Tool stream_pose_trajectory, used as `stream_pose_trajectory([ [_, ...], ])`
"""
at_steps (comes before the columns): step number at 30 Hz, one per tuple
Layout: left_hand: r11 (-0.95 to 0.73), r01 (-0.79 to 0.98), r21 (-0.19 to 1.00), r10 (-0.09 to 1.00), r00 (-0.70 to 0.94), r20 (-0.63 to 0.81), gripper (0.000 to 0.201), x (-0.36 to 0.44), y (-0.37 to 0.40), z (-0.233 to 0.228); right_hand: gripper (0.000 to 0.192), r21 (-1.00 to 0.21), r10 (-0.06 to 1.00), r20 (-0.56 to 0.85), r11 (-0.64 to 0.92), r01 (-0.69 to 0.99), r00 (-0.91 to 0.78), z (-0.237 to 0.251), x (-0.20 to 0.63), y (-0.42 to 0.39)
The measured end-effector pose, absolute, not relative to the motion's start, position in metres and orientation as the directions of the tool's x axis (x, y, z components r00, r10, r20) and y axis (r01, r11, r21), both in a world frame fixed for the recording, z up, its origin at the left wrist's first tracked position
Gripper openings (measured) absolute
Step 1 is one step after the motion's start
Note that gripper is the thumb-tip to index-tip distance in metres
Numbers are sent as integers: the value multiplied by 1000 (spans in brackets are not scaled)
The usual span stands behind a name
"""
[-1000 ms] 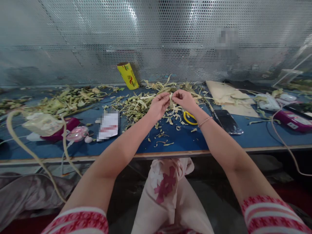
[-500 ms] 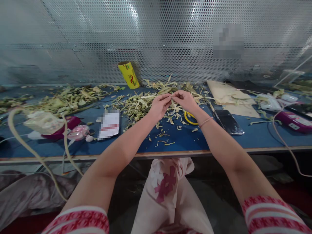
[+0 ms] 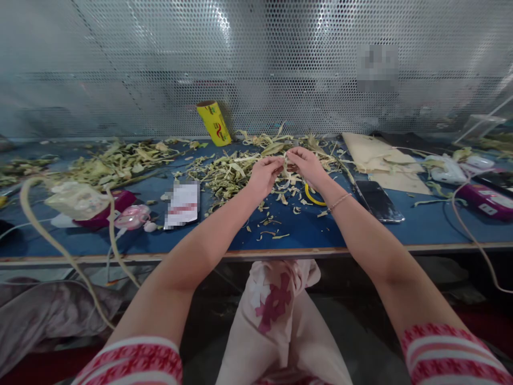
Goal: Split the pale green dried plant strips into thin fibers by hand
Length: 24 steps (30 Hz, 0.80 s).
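My left hand (image 3: 265, 175) and my right hand (image 3: 306, 164) are raised together over the blue table (image 3: 360, 227). Their fingertips pinch a thin pale green leaf strip (image 3: 285, 170) between them. Under and behind the hands lies a heap of similar dried leaf strips (image 3: 236, 171). A yellow ring (image 3: 315, 195) lies on the table just below my right wrist, which wears a thin bracelet.
A yellow roll (image 3: 214, 123) leans on the perforated metal screen at the back. A black phone (image 3: 379, 200) and a cardboard sheet (image 3: 380, 160) lie right of my hands. A white card (image 3: 183, 205), a pink item (image 3: 132, 216) and more leaf scraps (image 3: 108, 163) lie left. Cables cross both sides.
Both hands stay joined on the strip and have shifted only slightly; the view has drifted a little.
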State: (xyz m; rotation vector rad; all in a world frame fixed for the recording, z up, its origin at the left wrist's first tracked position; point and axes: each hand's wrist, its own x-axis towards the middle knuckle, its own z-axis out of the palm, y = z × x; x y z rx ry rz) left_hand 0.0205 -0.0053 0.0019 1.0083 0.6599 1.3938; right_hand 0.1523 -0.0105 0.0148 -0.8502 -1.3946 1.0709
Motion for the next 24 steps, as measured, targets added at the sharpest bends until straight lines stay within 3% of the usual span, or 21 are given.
stream_pose_trajectory([
  [6,-119,-419,900,964,169,206,15,22,-12,4,21,-923,922,385,386,-1,-41,13,150,-12],
  [14,-118,-477,871,958,176,226,16,23,-18,8,22,-914,914,405,405,9,-13,14,150,-12],
  [24,-137,-509,850,937,211,277,13,24,-20,7,10,-724,774,630,612,318,-56,13,150,-13],
])
